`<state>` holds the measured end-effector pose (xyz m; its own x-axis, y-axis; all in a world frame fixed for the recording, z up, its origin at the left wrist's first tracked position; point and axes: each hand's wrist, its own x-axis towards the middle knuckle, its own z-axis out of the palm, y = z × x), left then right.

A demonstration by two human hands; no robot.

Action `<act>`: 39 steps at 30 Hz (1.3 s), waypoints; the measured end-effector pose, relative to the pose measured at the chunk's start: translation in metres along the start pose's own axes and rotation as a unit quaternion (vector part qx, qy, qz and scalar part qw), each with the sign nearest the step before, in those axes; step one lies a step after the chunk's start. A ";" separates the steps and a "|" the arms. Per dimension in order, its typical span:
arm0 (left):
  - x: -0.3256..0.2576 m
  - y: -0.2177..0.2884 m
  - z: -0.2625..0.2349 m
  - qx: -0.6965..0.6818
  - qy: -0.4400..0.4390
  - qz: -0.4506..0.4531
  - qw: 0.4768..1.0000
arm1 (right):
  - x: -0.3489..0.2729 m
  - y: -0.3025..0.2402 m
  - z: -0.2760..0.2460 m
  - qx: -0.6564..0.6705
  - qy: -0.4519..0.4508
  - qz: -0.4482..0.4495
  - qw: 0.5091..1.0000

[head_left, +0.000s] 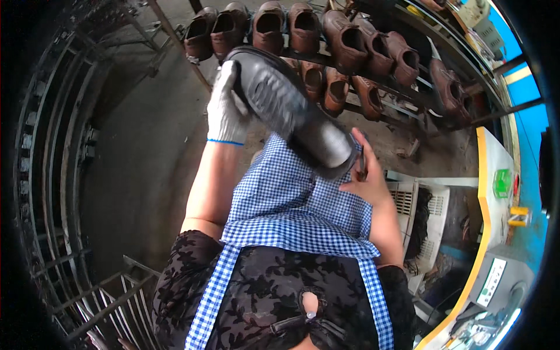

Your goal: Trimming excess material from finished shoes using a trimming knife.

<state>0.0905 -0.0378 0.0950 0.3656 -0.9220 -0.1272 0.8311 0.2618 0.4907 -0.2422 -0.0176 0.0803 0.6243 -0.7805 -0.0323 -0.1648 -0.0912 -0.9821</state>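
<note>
Left of the yellow-edged white table (496, 153) stands a white plastic crate (438, 213); right of the table, a blue wall (532, 90); well left, a metal frame (111, 307).

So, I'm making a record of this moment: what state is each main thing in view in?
Left hand: gloved, gripping the toe end of the black shoe.
Right hand: bare, at the heel end; how firmly it grips is unclear.
Black shoe: raised, tilted, sole mostly facing the camera, partly blurred.
Brown shoes: set out at two levels, openings exposed.
Checked apron: worn, creased.
White crate: open, holding something dark.
</note>
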 end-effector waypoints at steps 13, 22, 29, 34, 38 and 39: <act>-0.022 -0.031 -0.051 0.148 0.072 -0.090 0.982 | 0.035 -0.014 -0.010 0.249 0.169 0.018 0.954; -0.078 -0.010 0.027 0.460 -0.234 -0.046 0.855 | 0.056 -0.080 0.011 -0.182 0.007 -0.131 0.975; -0.083 -0.020 0.053 0.074 -0.117 -0.249 0.959 | 0.054 -0.073 0.007 -0.123 0.092 -0.084 0.985; -0.105 -0.032 0.048 0.587 -0.097 0.080 0.800 | 0.033 -0.079 0.034 -0.216 0.169 -0.199 0.941; -0.103 -0.056 0.049 0.373 0.016 0.083 0.924 | 0.024 -0.083 0.050 -0.255 0.193 -0.192 0.928; -0.105 -0.055 0.052 0.391 0.026 0.089 0.916 | 0.025 -0.083 0.052 -0.268 0.196 -0.191 0.924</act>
<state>-0.0159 0.0299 0.1264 0.5022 -0.8646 -0.0166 0.2093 0.1029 0.9724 -0.1737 0.0028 0.1511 0.4081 -0.7824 0.4704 -0.4103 -0.6175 -0.6711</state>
